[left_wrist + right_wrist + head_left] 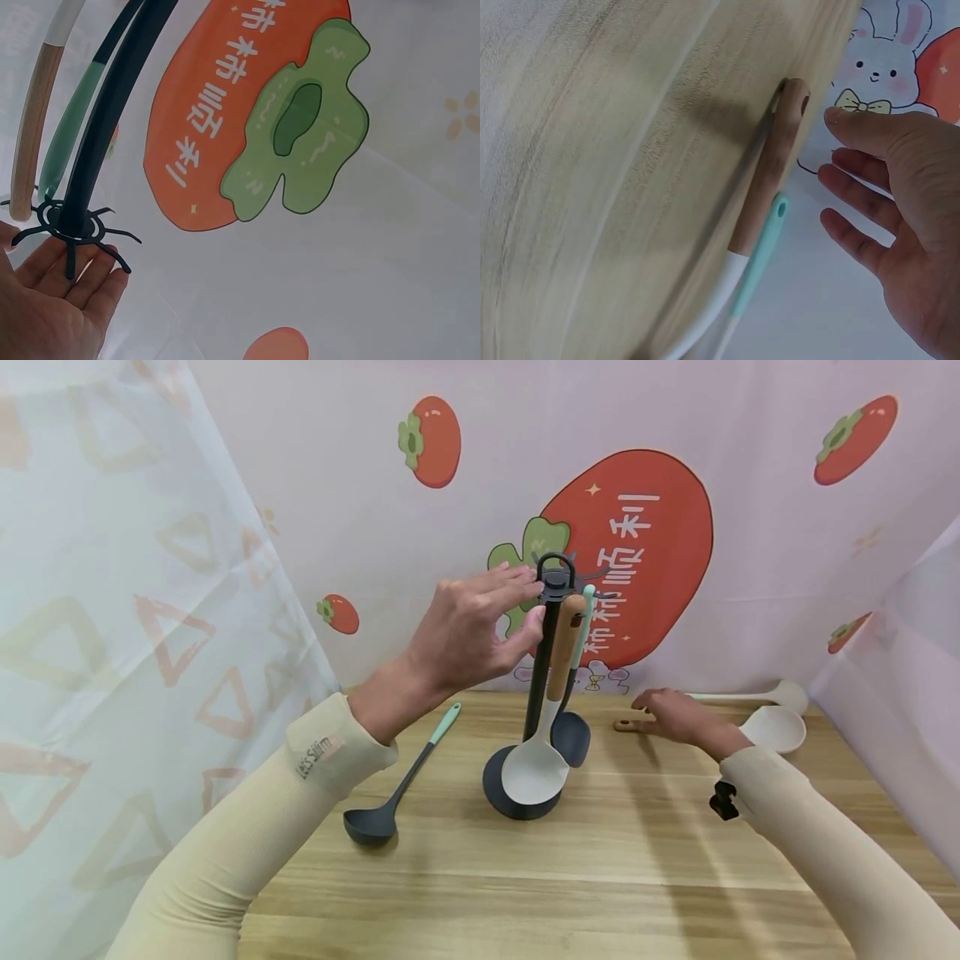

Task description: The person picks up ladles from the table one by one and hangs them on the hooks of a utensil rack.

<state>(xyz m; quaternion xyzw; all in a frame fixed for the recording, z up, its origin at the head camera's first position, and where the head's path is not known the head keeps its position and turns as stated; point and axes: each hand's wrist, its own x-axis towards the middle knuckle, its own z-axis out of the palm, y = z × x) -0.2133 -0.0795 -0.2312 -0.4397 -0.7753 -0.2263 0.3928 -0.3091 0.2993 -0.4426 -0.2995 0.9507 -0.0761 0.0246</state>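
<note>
My left hand (480, 627) is at the top of a dark utensil stand (534, 702), fingers extended by its ring of hooks (71, 229). A white ladle (536, 768) with a wooden handle (36, 135) hangs on the front of the stand. Behind it hangs a dark utensil (572, 739) with a mint handle (71, 127). My right hand (686, 720) hovers over the wooden handle (772, 165) of a white spoon (774, 729) lying on the table. In the right wrist view its fingers are spread and apart from that handle.
A dark ladle (371, 825) with a mint handle lies on the wooden table (525, 893) left of the stand. Behind the white spoon, near the back edge, lies another white utensil (791, 695) with a mint handle (761, 251). Printed cloth walls (315, 468) enclose the table's back and sides.
</note>
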